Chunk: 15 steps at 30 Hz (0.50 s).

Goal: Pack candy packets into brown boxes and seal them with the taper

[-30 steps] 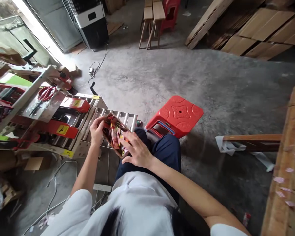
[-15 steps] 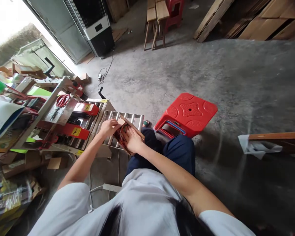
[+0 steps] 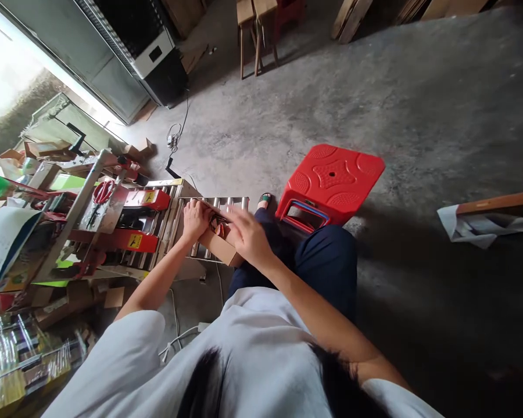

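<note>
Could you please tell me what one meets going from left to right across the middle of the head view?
Red scissors → left hand → cardboard box → right hand → red stool → crumpled white paper.

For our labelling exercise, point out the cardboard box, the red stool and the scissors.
box (image 3: 220, 247), head view, its brown side wall below the hands.
stool (image 3: 331, 174), head view, middle of its red seat.
scissors (image 3: 103, 192), head view, their red handles, on the machine's metal plate.
</note>
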Tool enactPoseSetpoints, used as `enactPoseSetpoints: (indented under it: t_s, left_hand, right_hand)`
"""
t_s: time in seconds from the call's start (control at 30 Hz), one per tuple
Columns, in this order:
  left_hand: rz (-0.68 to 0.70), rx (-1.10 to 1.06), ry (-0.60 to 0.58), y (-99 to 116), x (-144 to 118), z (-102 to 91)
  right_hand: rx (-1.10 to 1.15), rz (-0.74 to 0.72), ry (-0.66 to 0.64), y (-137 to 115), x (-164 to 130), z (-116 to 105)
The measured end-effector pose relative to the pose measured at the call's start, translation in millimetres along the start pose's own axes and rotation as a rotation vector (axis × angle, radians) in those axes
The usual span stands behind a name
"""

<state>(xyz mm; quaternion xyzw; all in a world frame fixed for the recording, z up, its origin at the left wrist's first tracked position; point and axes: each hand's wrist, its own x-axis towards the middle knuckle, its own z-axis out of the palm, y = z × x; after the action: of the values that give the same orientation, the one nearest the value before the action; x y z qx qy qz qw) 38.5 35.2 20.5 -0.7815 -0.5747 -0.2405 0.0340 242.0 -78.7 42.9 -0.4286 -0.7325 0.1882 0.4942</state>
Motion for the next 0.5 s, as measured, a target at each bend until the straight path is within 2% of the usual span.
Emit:
enactPoseSetpoints:
  t_s: [0.07, 0.17, 0.23, 0.3, 0.37, 0.4, 0.43, 0.5]
  left_hand:
    - [-0.067, -0.115, 0.072, -8, 1, 4.2]
    - [-0.162, -0.286, 0.227, -22, 7, 7.8]
    - [-0.115, -0.364, 0.296, -27, 10, 6.5]
    - [-0.064, -0.436, 0.383, -22, 5, 2.2]
    - [-0.066, -0.500, 0.465, -5, -11, -3.9]
    - [-0.059, -0.518, 0.446, 7, -24, -6.9]
    - [-0.030, -0.515, 0.368, 20, -40, -9.5]
    - [0.107, -0.424, 0.066, 46, -75, -13.2]
  right_hand:
    - [-0.132, 0.085, 0.044, 0, -11, 5]
    - [-0.215, 0.027, -0.153, 7, -39, 30]
    - [-0.245, -0.008, -0.242, 12, -56, 47]
    - [-0.270, 0.012, -0.261, 13, -66, 58]
    - [-0.266, 0.050, -0.256, 13, -66, 61]
    - [-0.251, 0.062, -0.254, 13, -63, 60]
    - [-0.225, 0.073, -0.250, 13, -60, 57]
    - [-0.103, 0.065, -0.272, 18, -53, 48]
